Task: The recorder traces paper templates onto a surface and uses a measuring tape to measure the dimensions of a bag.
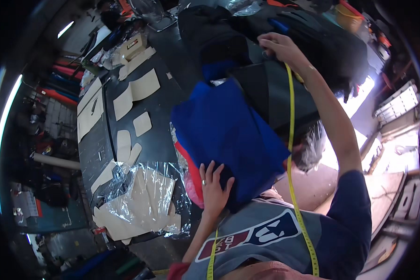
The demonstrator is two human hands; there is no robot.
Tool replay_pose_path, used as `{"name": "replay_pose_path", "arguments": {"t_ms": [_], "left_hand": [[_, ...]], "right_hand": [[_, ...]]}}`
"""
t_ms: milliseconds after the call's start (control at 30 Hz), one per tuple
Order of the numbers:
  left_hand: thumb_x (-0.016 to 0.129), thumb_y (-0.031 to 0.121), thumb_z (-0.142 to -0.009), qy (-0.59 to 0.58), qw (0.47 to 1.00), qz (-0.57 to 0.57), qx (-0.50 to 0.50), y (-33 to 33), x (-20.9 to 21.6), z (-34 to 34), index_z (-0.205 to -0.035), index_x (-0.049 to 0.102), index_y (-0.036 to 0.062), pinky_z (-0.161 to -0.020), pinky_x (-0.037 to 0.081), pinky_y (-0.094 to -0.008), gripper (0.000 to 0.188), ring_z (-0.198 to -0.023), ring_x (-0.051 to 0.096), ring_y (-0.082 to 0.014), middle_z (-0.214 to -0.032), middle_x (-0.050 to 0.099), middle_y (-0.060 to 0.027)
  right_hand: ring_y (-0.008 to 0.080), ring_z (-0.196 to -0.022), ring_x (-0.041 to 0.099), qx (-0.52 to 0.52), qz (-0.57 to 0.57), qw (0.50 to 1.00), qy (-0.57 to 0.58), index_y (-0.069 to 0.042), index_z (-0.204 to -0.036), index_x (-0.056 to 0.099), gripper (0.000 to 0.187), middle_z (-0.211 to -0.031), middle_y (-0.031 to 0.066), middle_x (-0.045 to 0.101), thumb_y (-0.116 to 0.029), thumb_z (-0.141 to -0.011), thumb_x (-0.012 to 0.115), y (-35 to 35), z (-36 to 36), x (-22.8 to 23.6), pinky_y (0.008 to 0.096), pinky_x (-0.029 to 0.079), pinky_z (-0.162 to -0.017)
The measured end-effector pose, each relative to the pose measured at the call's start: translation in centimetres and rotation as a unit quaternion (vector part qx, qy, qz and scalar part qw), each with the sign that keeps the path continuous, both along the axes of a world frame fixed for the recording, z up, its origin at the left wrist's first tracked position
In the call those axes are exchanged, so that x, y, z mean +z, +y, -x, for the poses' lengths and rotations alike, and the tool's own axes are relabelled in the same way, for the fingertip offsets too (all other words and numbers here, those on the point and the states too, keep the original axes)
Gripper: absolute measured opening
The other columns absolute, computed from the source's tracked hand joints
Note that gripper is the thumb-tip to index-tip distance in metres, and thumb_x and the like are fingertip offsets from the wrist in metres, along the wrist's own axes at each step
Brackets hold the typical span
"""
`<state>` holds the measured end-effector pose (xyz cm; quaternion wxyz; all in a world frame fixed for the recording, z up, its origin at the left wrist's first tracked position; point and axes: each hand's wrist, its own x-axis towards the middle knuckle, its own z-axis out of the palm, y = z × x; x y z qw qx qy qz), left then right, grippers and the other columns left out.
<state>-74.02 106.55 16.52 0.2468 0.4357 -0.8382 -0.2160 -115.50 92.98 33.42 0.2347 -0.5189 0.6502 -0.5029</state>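
A folded piece of blue fabric (228, 135) lies in front of me at the table's near edge. My left hand (213, 189) rests on its lower left corner with fingers spread, beside a strip of red material (191, 170). Out to the far right, my right hand (281, 49) is closed, fingers curled, over dark fabric (266, 88); what it grips is hidden. A yellow tape measure (290, 135) hangs from around my neck, one length passing close to my right wrist.
Beige paper pattern pieces (142, 87) are spread across the dark table (165, 123) on the left. Nearer, clear plastic (147, 186) covers more of them. Black padded bags or garments (312, 46) are heaped at the far right. Crumpled plastic (310, 151) sits right of the blue fabric.
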Motion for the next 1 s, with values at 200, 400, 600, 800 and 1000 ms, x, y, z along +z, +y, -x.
{"name": "replay_pose_path", "arguments": {"t_ms": [200,400,600,800,1000], "left_hand": [[0.071,0.025,-0.092,-0.041,0.98,-0.076,0.18,0.5,2.8,4.1,-0.118,0.061,0.0054,-0.116,0.03,-0.0519,0.034,-0.143,0.032,-0.046,-0.141,0.052,-0.018],[0.067,0.029,-0.094,-0.076,0.945,-0.05,0.313,1.4,0.8,8.0,-0.115,0.054,0.0047,-0.112,0.027,-0.0562,0.035,-0.146,0.029,-0.0426,-0.142,0.05,-0.0163],[0.066,0.03,-0.095,-0.084,0.931,0.002,0.355,1.8,-0.7,8.5,-0.111,0.055,0.0056,-0.113,0.023,-0.0555,0.032,-0.146,0.03,-0.0406,-0.138,0.051,-0.0148],[0.066,0.027,-0.094,-0.094,0.93,-0.001,0.356,1.3,-0.5,9.4,-0.112,0.052,0.0056,-0.114,0.024,-0.053,0.031,-0.145,0.03,-0.0436,-0.139,0.051,-0.0164],[0.067,0.03,-0.093,-0.074,0.93,0.003,0.359,1.3,-0.8,9.6,-0.111,0.053,0.0058,-0.114,0.024,-0.0525,0.033,-0.145,0.03,-0.0431,-0.139,0.051,-0.0157]], "right_hand": [[0.0099,-0.084,0.064,-0.021,-0.036,0.999,0.006,-0.006,-0.118,0.07,0.047,-0.099,0.0014,0.071,-0.046,-0.093,0.067,-22.4,9.3,-4.8,0.0254,0.049,-0.071],[0.0346,-0.115,0.065,-0.15,0.011,0.978,0.143,-0.005,-0.123,0.069,0.085,-0.122,0.0181,0.069,-0.076,-0.078,0.063,-34.5,10.9,-6.8,0.0419,0.049,-0.099],[0.0405,-0.121,0.061,-0.092,-0.116,0.977,0.15,0.011,-0.119,0.066,0.112,-0.124,0.0308,0.064,-0.089,-0.068,0.058,-41.3,10.3,-8.8,0.0427,0.046,-0.104],[0.016,-0.073,0.05,-0.001,-0.113,0.993,-0.041,-0.002,-0.089,0.071,0.047,-0.081,0.0038,0.059,-0.043,-0.067,0.081,-45.9,12.2,-10.1,0.0296,0.041,-0.066],[0.0168,-0.096,0.064,0.034,0.05,0.996,-0.065,-0.001,-0.108,0.071,0.04,-0.103,0.0101,0.071,-0.028,-0.079,0.074,-45.0,9.0,-3.0,0.0331,0.051,-0.086]]}}
